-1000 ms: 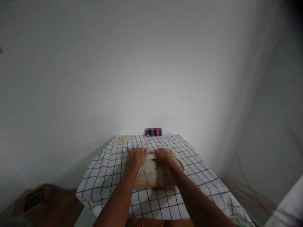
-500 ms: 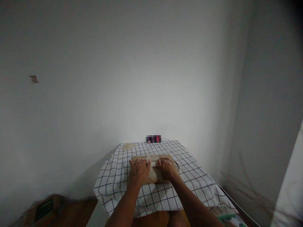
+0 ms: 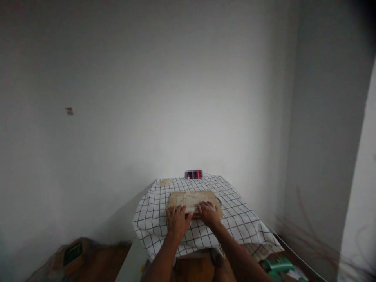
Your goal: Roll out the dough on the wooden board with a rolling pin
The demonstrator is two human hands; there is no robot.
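Observation:
A wooden board (image 3: 192, 198), dusted with what looks like flour, lies on the checked cloth in front of me. Across its near part runs a pale roll (image 3: 191, 210) that looks like dough, mostly covered by my hands. My left hand (image 3: 178, 219) lies palm down at the board's near left, fingers spread forward and thumb pointing inward. At the near right, my right hand (image 3: 208, 213) rests palm down with its fingers stretched over the roll. Neither hand is wrapped round anything.
A black-and-white checked cloth (image 3: 152, 211) covers the table. At its far left corner is a pale powdery patch (image 3: 166, 182). A small blurred-out object (image 3: 194, 174) stands against the wall. Green packaging (image 3: 277, 264) lies low at the right; a brown box-like object (image 3: 73, 252) is at lower left.
Both hands have slid toward me, from the board's middle to its near edge, with the pale roll. More of the board's far surface shows. The camera view has shifted slightly left.

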